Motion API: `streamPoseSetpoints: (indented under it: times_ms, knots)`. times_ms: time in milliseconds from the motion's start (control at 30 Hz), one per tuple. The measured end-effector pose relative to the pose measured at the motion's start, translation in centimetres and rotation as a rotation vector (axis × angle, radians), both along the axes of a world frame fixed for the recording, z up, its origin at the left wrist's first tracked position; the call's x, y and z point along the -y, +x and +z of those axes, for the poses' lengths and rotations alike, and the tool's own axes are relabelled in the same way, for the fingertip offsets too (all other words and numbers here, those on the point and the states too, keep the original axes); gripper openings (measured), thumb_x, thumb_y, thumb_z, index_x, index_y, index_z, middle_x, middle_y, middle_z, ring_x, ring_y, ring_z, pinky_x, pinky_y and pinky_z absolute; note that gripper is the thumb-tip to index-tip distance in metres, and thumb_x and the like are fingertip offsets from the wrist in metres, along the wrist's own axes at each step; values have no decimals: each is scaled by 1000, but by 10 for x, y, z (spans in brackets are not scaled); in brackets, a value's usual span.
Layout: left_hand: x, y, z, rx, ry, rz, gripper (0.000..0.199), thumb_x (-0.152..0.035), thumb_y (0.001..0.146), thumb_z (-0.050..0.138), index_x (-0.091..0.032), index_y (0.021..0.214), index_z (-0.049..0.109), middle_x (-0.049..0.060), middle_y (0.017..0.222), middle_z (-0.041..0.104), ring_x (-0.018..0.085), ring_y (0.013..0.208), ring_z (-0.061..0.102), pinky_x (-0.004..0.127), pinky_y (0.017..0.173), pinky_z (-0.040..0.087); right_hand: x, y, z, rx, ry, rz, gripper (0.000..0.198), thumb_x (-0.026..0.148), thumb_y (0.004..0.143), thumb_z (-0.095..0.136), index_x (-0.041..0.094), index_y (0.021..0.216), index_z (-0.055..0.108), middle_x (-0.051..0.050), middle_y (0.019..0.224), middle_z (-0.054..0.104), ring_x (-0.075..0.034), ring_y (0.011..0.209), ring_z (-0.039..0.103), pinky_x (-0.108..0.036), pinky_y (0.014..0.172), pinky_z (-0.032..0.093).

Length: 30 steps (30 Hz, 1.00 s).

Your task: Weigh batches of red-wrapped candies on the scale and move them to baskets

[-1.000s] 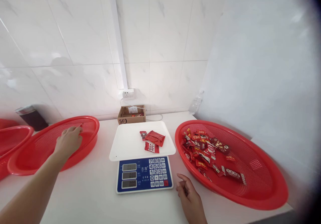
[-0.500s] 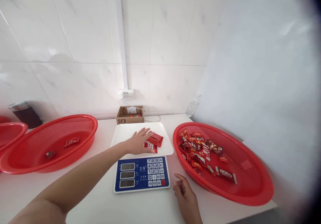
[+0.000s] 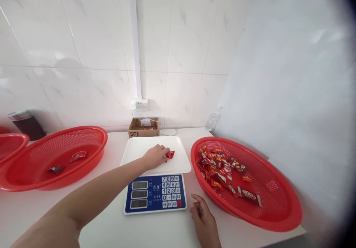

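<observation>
In the head view my left hand (image 3: 155, 156) is closed round red candy packets (image 3: 170, 154) on the white pan (image 3: 133, 151) of a weighing scale. The packets' crumpled ends stick out past my fingers; how many I hold is hidden. Below the pan is the scale's blue panel (image 3: 155, 193), with keys and three displays whose digits are too faint to read surely. My right hand (image 3: 204, 220) rests on the table between the scale and the right basket, fingers loosely curled and partly apart, holding nothing.
To the right, a big red basket (image 3: 289, 218) holds several wrapped candies (image 3: 222, 166). Another red basket (image 3: 91, 136) at left has two packets in it, beside a further red basket (image 3: 13, 140). A cardboard box (image 3: 143, 133) and a dark, silver-topped container (image 3: 27, 125) stand by the wall.
My left hand was spread flat over the packets; now its fingers have closed round them, bunching them up. My right hand has hardly moved. The view has shifted slightly.
</observation>
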<state>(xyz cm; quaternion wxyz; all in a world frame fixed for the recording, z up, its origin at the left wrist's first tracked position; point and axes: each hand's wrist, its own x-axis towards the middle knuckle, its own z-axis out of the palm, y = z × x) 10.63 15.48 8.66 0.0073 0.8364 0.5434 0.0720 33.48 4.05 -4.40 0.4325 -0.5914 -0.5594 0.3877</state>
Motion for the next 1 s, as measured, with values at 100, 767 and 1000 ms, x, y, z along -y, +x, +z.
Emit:
streamPoseSetpoints:
  times_ms: [100,767,1000]
  knots:
    - [3,-24,8,57,85,75,28,-34,86,43,-23,109,54,7,101,62,22,97,56,33,82,45,0,1,-1,-10,14,-7,44,47,72,49,18,104,59,-2,69,62,-17,62,59,-27,60,49]
    - [92,-202,50,19,229,755,51,-47,82,41,-14,120,50,22,131,48,41,124,38,61,94,32,0,1,-1,23,-8,4,44,50,74,49,20,104,60,0,66,60,-16,59,58,-26,58,48]
    - [89,-105,14,81,11,388,45,-51,83,39,-23,112,57,6,106,66,25,103,56,37,85,45,-1,2,-5,16,15,0,43,48,74,51,18,104,60,-1,68,61,-16,58,57,-26,57,47]
